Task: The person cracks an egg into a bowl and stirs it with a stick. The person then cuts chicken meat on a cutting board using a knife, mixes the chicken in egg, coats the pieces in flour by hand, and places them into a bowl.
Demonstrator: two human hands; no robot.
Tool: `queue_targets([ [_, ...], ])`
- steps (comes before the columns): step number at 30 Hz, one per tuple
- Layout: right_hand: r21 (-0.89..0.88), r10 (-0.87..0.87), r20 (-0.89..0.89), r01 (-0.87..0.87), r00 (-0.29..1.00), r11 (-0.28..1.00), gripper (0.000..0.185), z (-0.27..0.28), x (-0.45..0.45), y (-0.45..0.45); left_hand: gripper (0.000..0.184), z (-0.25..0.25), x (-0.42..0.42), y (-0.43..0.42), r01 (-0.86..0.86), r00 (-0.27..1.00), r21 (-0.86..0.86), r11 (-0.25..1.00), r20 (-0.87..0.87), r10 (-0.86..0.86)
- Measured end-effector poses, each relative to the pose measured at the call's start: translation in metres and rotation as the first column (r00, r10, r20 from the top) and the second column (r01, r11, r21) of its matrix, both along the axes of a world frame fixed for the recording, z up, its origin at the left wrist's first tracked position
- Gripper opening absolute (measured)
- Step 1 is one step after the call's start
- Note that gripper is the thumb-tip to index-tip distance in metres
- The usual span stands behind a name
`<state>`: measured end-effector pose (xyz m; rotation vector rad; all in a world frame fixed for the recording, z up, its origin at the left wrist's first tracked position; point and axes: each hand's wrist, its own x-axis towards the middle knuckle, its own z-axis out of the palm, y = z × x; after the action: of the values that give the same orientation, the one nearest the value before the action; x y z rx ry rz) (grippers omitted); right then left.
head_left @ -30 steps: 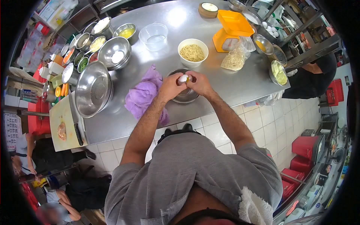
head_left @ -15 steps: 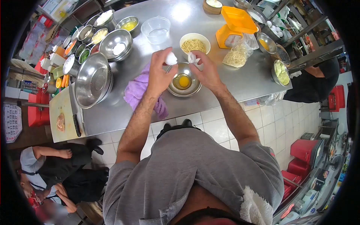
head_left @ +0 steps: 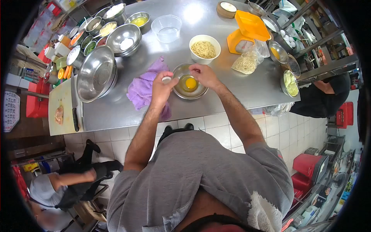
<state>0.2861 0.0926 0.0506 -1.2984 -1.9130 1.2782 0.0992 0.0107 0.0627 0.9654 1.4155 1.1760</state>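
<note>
A small metal bowl (head_left: 201,92) stands on the steel table in front of me, with a raw egg (head_left: 191,83) in it, its yolk whole. At the bowl's left rim, my left hand (head_left: 161,89) is closed around a white eggshell piece (head_left: 166,79). My right hand (head_left: 206,76) reaches over the bowl's right side, fingers curled together above the inside. Whatever those right fingers hold is hidden. Just left of my left hand lies a crumpled purple towel (head_left: 141,91). Behind the bowl stands a white bowl of noodles (head_left: 203,49).
An orange scale (head_left: 241,40) and bagged noodles (head_left: 245,63) stand to the right. Leftward are a large metal colander (head_left: 94,75), a clear plastic tub (head_left: 166,29), and a knife (head_left: 75,112) on a cutting board (head_left: 58,92). Another person (head_left: 73,185) is at lower left.
Both hands have come down and nearer the bowl; the left shifted to its left rim, the right over its inside. The shell in my right fingers no longer shows. The person at lower left moved.
</note>
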Motion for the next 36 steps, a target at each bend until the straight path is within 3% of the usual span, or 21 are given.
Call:
queue_targets([
  [1, 0.016, 0.016, 0.075, -0.017, 0.997, 1.0, 0.027, -0.001, 0.0, 0.001, 0.026, -0.011, -0.005, -0.004, -0.002, 1.0, -0.002, 1.0, 0.0, 0.002],
  [3, 0.027, 0.036, 0.149, -0.041, 0.988, 0.999, 0.027, -0.003, 0.001, 0.001, 0.033, -0.03, -0.01, -0.013, -0.002, 0.973, -0.001, 1.0, -0.23, 0.002],
  [4, 0.226, -0.052, 0.23, -0.001, 0.972, 0.974, 0.027, -0.002, 0.003, -0.002, 0.033, -0.033, -0.01, -0.019, -0.007, 0.973, -0.003, 1.0, -0.231, 0.006],
  [5, 0.42, -0.157, 0.289, 0.023, 0.944, 0.907, 0.027, -0.001, 0.005, -0.005, 0.035, -0.035, -0.008, -0.024, -0.011, 0.988, -0.087, 0.996, -0.156, -0.003],
  [6, 0.421, -0.159, 0.288, 0.024, 0.944, 0.907, 0.027, -0.001, 0.01, -0.008, 0.036, -0.035, -0.006, -0.027, -0.005, 0.997, -0.169, 0.986, -0.08, -0.009],
  [8, 0.442, -0.337, 0.245, 0.204, 0.909, 0.873, 0.029, -0.004, 0.018, -0.019, 0.035, -0.044, -0.004, -0.029, 0.035, 0.999, -0.186, 0.982, -0.017, -0.039],
  [11, 0.538, -0.302, 0.199, 0.153, 0.932, 0.829, 0.026, -0.029, 0.023, -0.029, 0.03, -0.051, 0.0, -0.026, 0.095, 0.992, -0.198, 0.976, 0.105, -0.075],
  [15, 0.482, -0.296, 0.293, 0.126, 0.909, 0.867, 0.025, -0.029, 0.014, -0.031, 0.023, -0.06, 0.002, -0.019, 0.1, 0.964, -0.315, 0.944, 0.266, -0.014],
  [18, 0.574, -0.327, 0.186, 0.168, 0.926, 0.801, 0.018, -0.017, -0.002, -0.03, 0.019, -0.062, -0.004, -0.013, 0.127, 0.938, -0.329, 0.936, 0.348, -0.005],
  [20, 0.221, -0.112, 0.2, 0.066, 0.973, 0.973, 0.019, -0.014, -0.011, -0.016, 0.017, -0.063, -0.003, -0.009, 0.144, 0.922, -0.317, 0.938, 0.386, -0.011],
  [21, 0.218, -0.121, 0.205, 0.075, 0.971, 0.973, 0.019, -0.02, -0.012, -0.008, 0.017, -0.064, -0.004, -0.01, 0.152, 0.915, -0.303, 0.941, 0.404, -0.018],
  [23, 0.225, 0.011, 0.428, -0.118, 0.904, 0.967, 0.029, -0.038, -0.015, 0.01, 0.016, -0.064, -0.008, -0.009, 0.164, 0.907, -0.289, 0.943, 0.421, -0.028],
  [27, 0.13, 0.076, 0.572, -0.182, 0.817, 0.975, 0.042, -0.028, -0.022, 0.011, 0.014, -0.062, -0.007, -0.009, 0.197, 0.877, -0.254, 0.947, 0.478, -0.054],
  [29, -0.122, 0.143, 0.491, -0.095, 0.859, 0.988, 0.048, -0.019, -0.026, 0.005, 0.013, -0.062, -0.007, -0.007, 0.204, 0.868, -0.244, 0.948, 0.494, -0.059],
  [30, -0.123, 0.141, 0.492, -0.091, 0.859, 0.988, 0.048, -0.018, -0.028, 0.003, 0.013, -0.063, -0.008, -0.006, 0.202, 0.864, -0.221, 0.954, 0.499, -0.067],
  [32, -0.311, 0.13, 0.37, -0.01, 0.92, 0.95, 0.052, -0.019, -0.031, -0.002, 0.012, -0.066, -0.009, -0.008, 0.207, 0.861, -0.204, 0.957, 0.503, -0.079],
  [36, -0.409, 0.147, 0.219, -0.046, 0.965, 0.911, 0.051, -0.034, -0.031, -0.006, 0.012, -0.066, -0.011, -0.009, 0.201, 0.855, -0.207, 0.958, 0.514, -0.069],
])
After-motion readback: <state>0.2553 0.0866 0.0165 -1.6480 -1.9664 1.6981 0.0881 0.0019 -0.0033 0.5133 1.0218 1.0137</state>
